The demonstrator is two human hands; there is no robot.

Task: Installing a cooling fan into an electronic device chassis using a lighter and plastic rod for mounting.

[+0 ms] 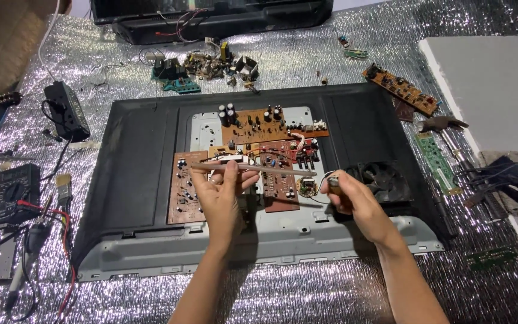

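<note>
Holding a long thin rod [253,168] over the opened back of a flat screen set [133,180], the left hand [220,195] pinches the rod near its left end between thumb and fingertips, fingers curled closed around it. Rod lies nearly level, long axis running left to right, right tip slightly lower and pointing toward the right hand [349,195], ending just above a small round part [307,187] on the boards. What the rod is exactly is hard to make out; could be a solder stick or a probe. Right hand is closed around a small brownish object [333,182], mostly hidden by the fingers, a thin wire loop showing at its top. Under the hands sit several brown circuit boards [253,126] on a grey metal plate [271,234], with a black fan [385,180] just beside the right hand. Left hand covers part of the middle boards. Whole set rests on a silver foil sheet [331,54]. Left of it lie a multimeter [16,192] with red leads, a small brush [63,189] and a black power adapter [66,111]. Right side has a green strip board [437,163] and an orange board [400,89]. Loose parts pile [205,66] lies at the top; a black case beyond is cut off by the frame edge.
</note>
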